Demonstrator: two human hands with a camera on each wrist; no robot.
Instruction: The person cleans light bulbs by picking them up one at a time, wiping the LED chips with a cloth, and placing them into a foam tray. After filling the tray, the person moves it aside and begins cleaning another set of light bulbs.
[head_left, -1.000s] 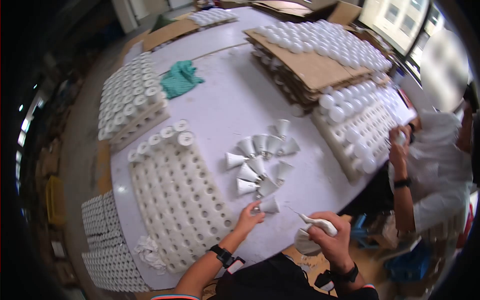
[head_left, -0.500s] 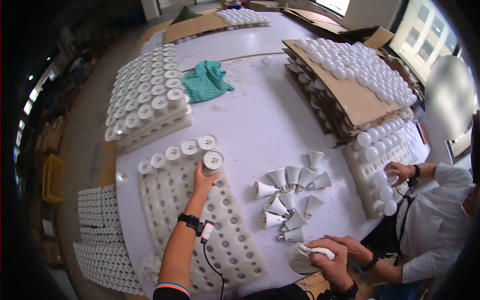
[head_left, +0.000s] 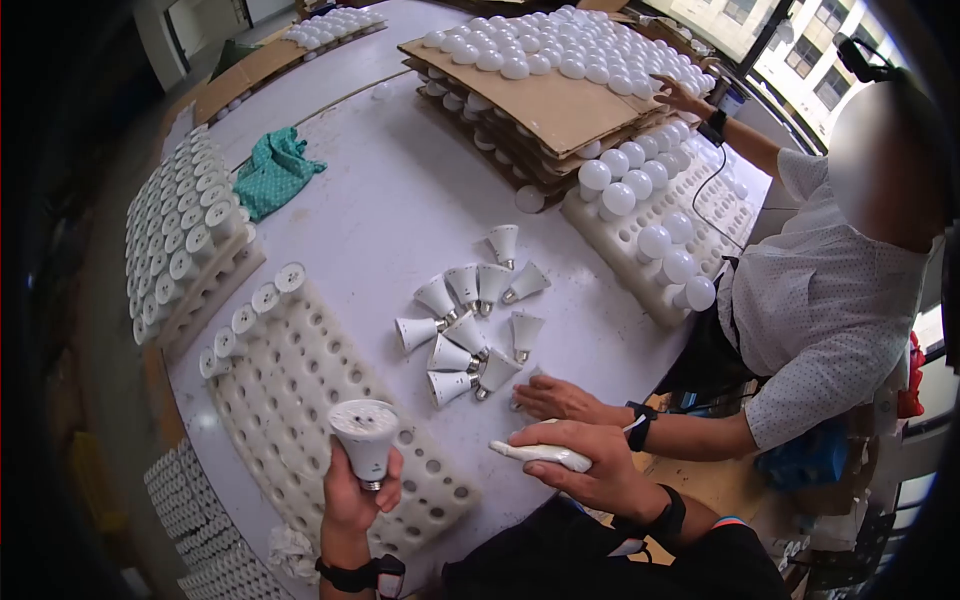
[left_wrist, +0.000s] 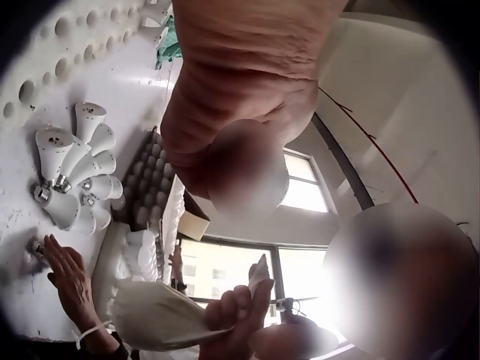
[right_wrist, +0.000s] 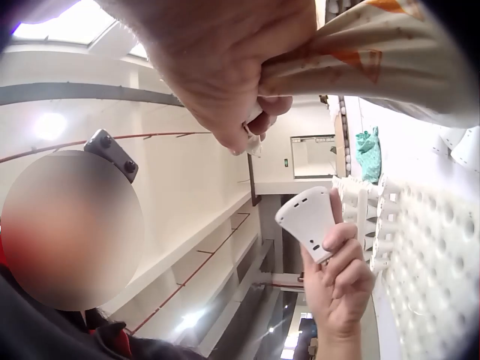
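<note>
My left hand [head_left: 355, 495] holds a white cone-shaped lamp housing [head_left: 365, 440] upright above the foam tray [head_left: 330, 400], its wide round face up and metal screw base down; the right wrist view shows this housing [right_wrist: 309, 225] between thumb and fingers. My right hand [head_left: 600, 468] grips a bunched white cloth [head_left: 550, 456] over the table's near edge; orange print marks the cloth [right_wrist: 360, 64] in the right wrist view. Several similar housings [head_left: 450, 353] lie in a cluster between the tray and the other person.
Five housings stand along the tray's far edge. A filled tray [head_left: 185, 240] and green cloth [head_left: 278, 172] are farther back. Another person's hand [head_left: 565, 400] rests on the table close to my right hand; their other reaches toward stacked cardboard [head_left: 540, 95] with white bulbs. Their tray [head_left: 630, 240] holds bulbs.
My left hand moved from the clustered housings to one at the tray's far corner, gripped it, and has lifted it nearer me. The other person's arm reached out to the bulb stack. The view shifted.
</note>
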